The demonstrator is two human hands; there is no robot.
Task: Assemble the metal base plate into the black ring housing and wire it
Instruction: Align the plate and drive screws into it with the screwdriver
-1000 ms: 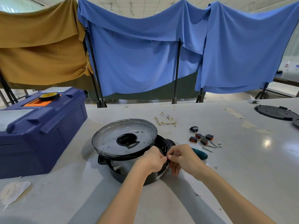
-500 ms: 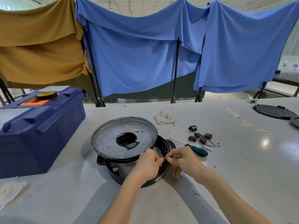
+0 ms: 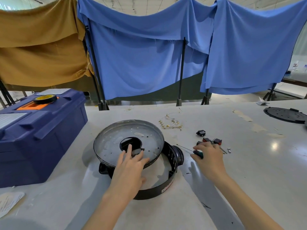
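Note:
The round metal base plate (image 3: 116, 135) lies tilted on top of the black ring housing (image 3: 157, 190), shifted to the left so the housing's right side shows. My left hand (image 3: 131, 165) rests on the plate with its fingers stretched toward the central hole and its thumb below the plate's near rim. To the right of the housing, my right hand (image 3: 209, 156) curls its fingers round the green handle of a screwdriver (image 3: 199, 155) lying on the table. A bundle of thin wires with brass terminals (image 3: 171, 123) lies behind the plate.
Red rocker switches (image 3: 217, 141), a black socket (image 3: 201, 132) and small screws (image 3: 229, 150) lie just beyond my right hand. A blue toolbox (image 3: 41, 135) with a tape roll (image 3: 44, 97) stands at the left. A black lid (image 3: 285, 114) lies far right, a paper sheet (image 3: 10, 201) near left.
Both hands left the housing's near rim, where they were pinching something small together. The left moved up onto the plate; the right moved right to the screwdriver.

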